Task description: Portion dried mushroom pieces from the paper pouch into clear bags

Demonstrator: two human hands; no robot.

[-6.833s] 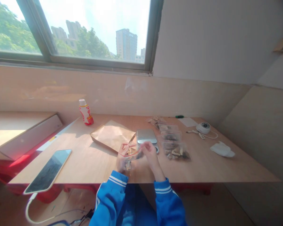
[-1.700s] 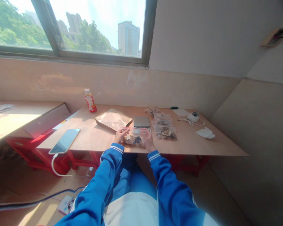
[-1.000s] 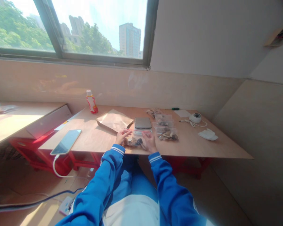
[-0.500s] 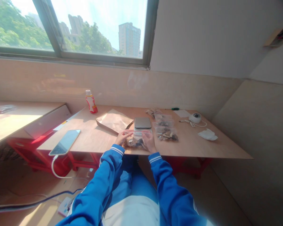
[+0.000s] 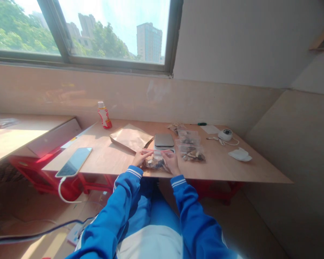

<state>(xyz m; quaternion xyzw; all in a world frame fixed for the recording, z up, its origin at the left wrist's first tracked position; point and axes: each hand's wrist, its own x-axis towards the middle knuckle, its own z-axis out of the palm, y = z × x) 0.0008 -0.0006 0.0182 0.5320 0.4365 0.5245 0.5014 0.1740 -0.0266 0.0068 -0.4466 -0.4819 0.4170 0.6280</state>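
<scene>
A clear zip bag (image 5: 156, 164) with dark and brown dried pieces inside lies at the table's front edge, its red-lined seal toward the scale. My left hand (image 5: 141, 157) pinches the left end of the seal. My right hand (image 5: 170, 160) has its fingers closed on the seal farther right. Just beyond the bag stands a kitchen scale (image 5: 163, 140) with a bare metal plate. To its right several filled zip bags (image 5: 192, 154) lie in a row running back toward the wall. A brown paper bag (image 5: 131, 137) lies left of the scale.
On the left are a phone (image 5: 75, 162) with a charging cable and a red-and-white bottle (image 5: 104, 116). At the right lie a small white fan-like device (image 5: 225, 135), a crumpled white tissue (image 5: 240, 154) and a green-handled tool (image 5: 202, 124). Red stools (image 5: 40, 172) stand below.
My right hand has shifted slightly left along the bag's seal, its fingers now pinched closer together. My left hand stays at the left end. The view has tilted slightly.
</scene>
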